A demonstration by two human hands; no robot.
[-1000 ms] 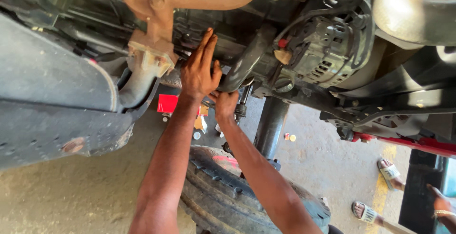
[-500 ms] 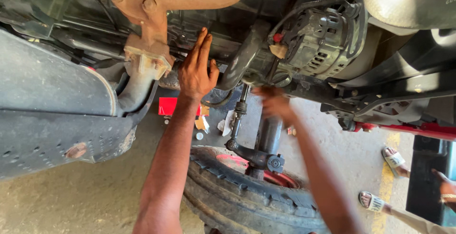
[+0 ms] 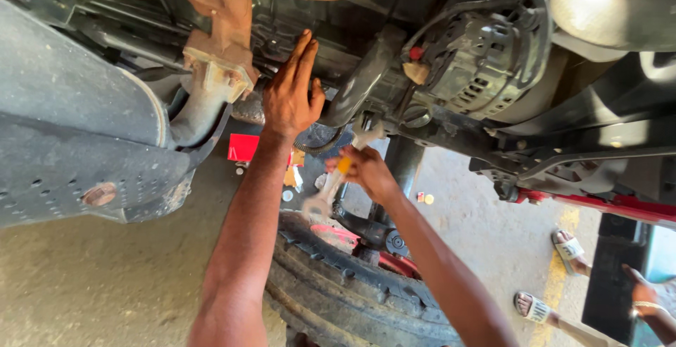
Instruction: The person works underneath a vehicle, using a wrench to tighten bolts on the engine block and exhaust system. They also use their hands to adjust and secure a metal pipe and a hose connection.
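At mid-frame your right hand [image 3: 366, 171] grips a silver wrench [image 3: 336, 178] with a yellow band, its open end up against a fitting beneath the alternator [image 3: 486, 58]. Your left hand [image 3: 292, 93] lies flat, fingers spread, on the engine's dark underside beside the rusty exhaust flange [image 3: 218, 72]. Should the wrench sit only partly on the fitting, it could slip — your knuckles would strike the bracket above. The tyre [image 3: 338, 291] below crowds your swing, and a bystander's sandalled feet [image 3: 556, 276] stand lower right.

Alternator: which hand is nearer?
Right. The right hand, gripping a wrench, sits just below-left of the alternator. The left hand is pressed flat on the engine underside, farther left.
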